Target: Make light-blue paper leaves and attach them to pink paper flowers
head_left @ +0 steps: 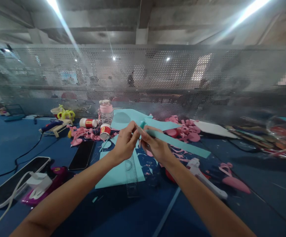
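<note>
A blue bench (14, 138) sits in front of a metal wall full of little holes. Above the bench, the left hand (125, 141) and the right hand (155, 146) meet, and the fingers of both pinch a long light blue paper strip (179, 142). Behind the strip lie pink paper scraps (184, 130). Left of the strip stands a glue bottle (105, 131), with a black phone (82, 155) near it

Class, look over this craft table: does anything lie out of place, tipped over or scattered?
Yes. Pink paper scraps lie scattered over the blue table, and a glue bottle lies on its side beside the upright jar.
</note>
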`<control>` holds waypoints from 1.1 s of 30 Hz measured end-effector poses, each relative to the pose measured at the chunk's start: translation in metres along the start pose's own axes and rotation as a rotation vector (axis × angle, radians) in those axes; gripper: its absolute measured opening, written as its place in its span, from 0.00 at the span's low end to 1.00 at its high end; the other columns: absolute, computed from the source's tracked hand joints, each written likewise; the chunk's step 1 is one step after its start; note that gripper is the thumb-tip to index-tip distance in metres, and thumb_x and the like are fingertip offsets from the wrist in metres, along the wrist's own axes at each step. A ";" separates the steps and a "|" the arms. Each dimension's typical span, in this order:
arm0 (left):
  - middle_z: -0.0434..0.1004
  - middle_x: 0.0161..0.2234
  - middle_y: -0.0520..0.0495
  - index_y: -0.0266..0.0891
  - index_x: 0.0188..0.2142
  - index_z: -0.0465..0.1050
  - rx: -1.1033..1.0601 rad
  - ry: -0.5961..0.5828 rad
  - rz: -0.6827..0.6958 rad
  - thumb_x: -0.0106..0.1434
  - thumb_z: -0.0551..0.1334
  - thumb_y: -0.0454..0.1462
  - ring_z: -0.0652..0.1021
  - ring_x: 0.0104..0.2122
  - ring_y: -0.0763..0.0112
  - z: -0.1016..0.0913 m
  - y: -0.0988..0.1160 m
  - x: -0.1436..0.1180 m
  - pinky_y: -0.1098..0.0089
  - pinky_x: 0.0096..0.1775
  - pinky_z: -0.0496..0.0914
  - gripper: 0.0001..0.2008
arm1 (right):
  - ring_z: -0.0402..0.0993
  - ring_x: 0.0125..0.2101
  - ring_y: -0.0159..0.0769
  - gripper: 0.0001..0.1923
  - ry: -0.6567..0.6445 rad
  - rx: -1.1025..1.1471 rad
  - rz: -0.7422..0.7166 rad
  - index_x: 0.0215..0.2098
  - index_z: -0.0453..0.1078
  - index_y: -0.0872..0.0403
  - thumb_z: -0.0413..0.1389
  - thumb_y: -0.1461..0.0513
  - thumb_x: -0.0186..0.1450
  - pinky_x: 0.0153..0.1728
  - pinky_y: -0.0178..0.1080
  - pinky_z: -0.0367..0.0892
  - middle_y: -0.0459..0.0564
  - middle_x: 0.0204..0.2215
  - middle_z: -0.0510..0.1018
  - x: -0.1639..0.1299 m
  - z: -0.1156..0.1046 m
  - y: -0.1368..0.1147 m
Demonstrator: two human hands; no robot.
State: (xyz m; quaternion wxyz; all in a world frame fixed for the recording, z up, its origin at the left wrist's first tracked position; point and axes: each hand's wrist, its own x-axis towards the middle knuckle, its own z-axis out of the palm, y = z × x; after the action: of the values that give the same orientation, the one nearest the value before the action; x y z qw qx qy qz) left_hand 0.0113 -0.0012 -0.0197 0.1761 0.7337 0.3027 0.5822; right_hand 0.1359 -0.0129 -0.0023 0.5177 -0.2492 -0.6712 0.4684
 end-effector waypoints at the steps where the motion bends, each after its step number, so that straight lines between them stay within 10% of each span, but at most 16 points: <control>1: 0.55 0.19 0.56 0.38 0.25 0.55 -0.009 -0.007 0.025 0.63 0.48 0.47 0.59 0.20 0.79 0.000 -0.001 0.000 0.74 0.23 0.55 0.16 | 0.54 0.10 0.21 0.19 0.006 -0.012 -0.007 0.18 0.57 0.55 0.56 0.52 0.56 0.11 0.29 0.46 0.36 0.09 0.60 0.000 0.001 -0.001; 9: 0.56 0.23 0.52 0.39 0.23 0.54 -0.030 0.008 0.184 0.63 0.50 0.43 0.60 0.25 0.74 0.000 0.000 0.003 0.71 0.28 0.57 0.15 | 0.51 0.10 0.21 0.18 0.017 0.006 0.006 0.22 0.58 0.53 0.60 0.52 0.52 0.11 0.29 0.46 0.34 0.09 0.56 0.002 0.003 -0.004; 33: 0.54 0.18 0.56 0.40 0.24 0.51 0.165 -0.025 0.037 0.65 0.45 0.42 0.58 0.19 0.77 -0.004 0.002 0.004 0.73 0.23 0.53 0.14 | 0.56 0.17 0.27 0.22 0.208 -0.383 -0.201 0.16 0.57 0.53 0.48 0.50 0.62 0.23 0.33 0.58 0.40 0.12 0.56 0.006 -0.005 -0.006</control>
State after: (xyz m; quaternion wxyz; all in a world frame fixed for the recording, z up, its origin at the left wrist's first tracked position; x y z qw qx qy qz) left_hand 0.0090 -0.0005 -0.0142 0.1081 0.7585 0.3340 0.5490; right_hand 0.1389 -0.0087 0.0056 0.5715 -0.3217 -0.7121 0.2506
